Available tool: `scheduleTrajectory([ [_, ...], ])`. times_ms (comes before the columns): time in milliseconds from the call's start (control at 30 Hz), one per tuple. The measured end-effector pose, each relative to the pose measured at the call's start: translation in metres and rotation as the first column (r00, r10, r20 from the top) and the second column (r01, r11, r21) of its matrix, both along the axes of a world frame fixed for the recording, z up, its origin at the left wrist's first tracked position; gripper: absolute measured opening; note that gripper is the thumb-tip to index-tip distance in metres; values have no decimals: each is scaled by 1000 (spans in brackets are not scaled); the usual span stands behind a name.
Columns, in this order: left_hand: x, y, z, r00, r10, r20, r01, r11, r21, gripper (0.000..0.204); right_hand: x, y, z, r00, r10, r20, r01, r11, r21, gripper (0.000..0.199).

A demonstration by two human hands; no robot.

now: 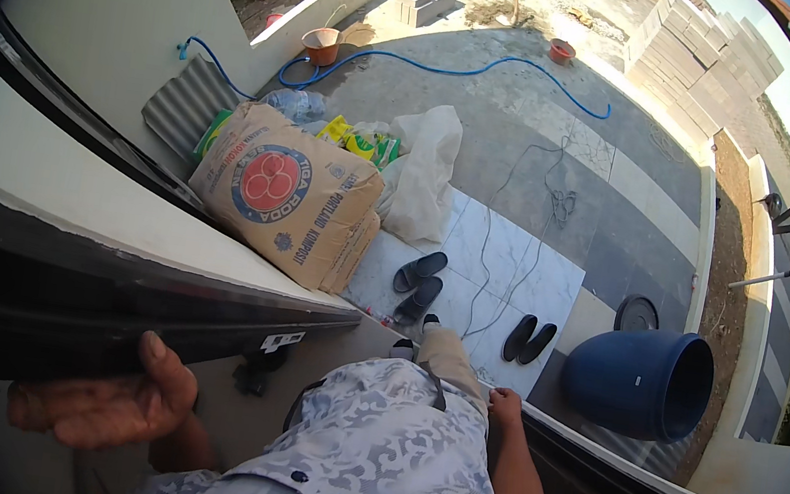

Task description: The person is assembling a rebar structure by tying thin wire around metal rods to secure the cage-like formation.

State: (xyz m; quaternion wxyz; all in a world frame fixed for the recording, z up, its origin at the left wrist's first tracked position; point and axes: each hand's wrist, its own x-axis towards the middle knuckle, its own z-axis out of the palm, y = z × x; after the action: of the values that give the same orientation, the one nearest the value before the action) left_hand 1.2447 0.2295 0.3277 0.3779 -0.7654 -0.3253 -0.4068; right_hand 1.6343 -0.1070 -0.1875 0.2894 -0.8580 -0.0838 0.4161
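Note:
My left hand (pixel 116 400) is open, palm up and thumb raised, with nothing in it. It lies against the lower edge of a long black door frame (pixel 104 307), close to the wall on my left. My right hand (pixel 505 405) hangs low beside my leg, near the dark sill on the right. Its back faces me and its fingers look loosely bent, their tips mostly hidden. Ahead on the tiles lie a pair of black sandals (pixel 419 286) and a second pair of dark slippers (pixel 529 340). One of my feet is beside the first pair.
Paper cement bags (pixel 291 197) lean along the left wall, next to a white sack (pixel 423 170). A blue barrel (pixel 614 379) lies on its side at right. A thin cable (pixel 485 250) and blue hose (pixel 420 66) cross the floor. Blocks (pixel 704 58) are stacked far right.

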Motion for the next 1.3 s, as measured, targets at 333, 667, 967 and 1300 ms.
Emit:
scheduleTrajectory([
  [333,3,1,5,993,93,-72,-89,994,57,94,24,-5,7,998,-61,-13,60,998,-37,29],
  [667,8,0,3,993,99,-57,-97,995,30,90,-4,1,16,994,106,-5,-105,968,-230,30],
  [967,9,-4,-6,998,55,42,-54,998,-24,88,40,86,3,997,64,47,-64,998,1,34],
  [1300,10,19,-3,985,-164,-52,171,966,195,98,44,160,-4,860,470,198,-469,881,-53,36],
])
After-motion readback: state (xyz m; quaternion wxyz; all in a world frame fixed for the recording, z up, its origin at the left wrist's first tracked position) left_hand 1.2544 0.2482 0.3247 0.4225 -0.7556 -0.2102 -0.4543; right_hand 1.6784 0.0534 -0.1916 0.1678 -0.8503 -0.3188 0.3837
